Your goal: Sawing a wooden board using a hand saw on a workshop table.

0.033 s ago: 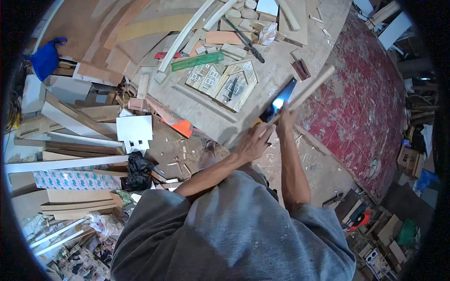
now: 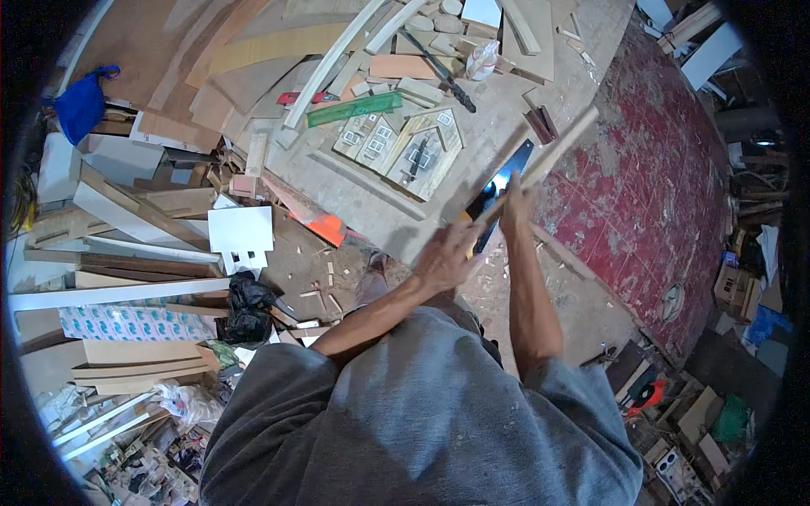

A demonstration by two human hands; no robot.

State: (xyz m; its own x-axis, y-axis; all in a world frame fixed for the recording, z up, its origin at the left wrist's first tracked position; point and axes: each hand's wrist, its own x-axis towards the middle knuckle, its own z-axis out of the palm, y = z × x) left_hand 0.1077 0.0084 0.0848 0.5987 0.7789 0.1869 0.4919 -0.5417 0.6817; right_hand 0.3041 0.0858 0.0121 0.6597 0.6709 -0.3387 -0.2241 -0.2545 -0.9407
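Observation:
A pale strip of wood [image 2: 557, 150] runs slantwise from my hands toward the upper right. My left hand [image 2: 447, 257] is closed around its near end. Farther along, my right hand [image 2: 516, 207] grips the same strip, its fingers partly blurred. Beneath the strip, on the table's near edge, lies a handsaw [image 2: 516, 162] with a shiny dark blade; my hands and the strip hide part of it. To the left, a small wooden house panel [image 2: 440, 139] with white window frames lies flat, a black tool [image 2: 416, 160] on top of it. Another windowed panel [image 2: 359, 135] adjoins it.
A green plastic strip [image 2: 354, 110], a red cutter [image 2: 305, 98] and a long dark tool [image 2: 439, 72] lie among wood offcuts. An orange-ended tool [image 2: 327, 229] juts over the table's left edge. Right is a worn red surface [image 2: 645, 177]. Stacked boards [image 2: 126, 291] crowd the left.
Both hands have shifted slightly with the wood strip, whose far end sits a little higher and farther left. More of the saw shows under my hands.

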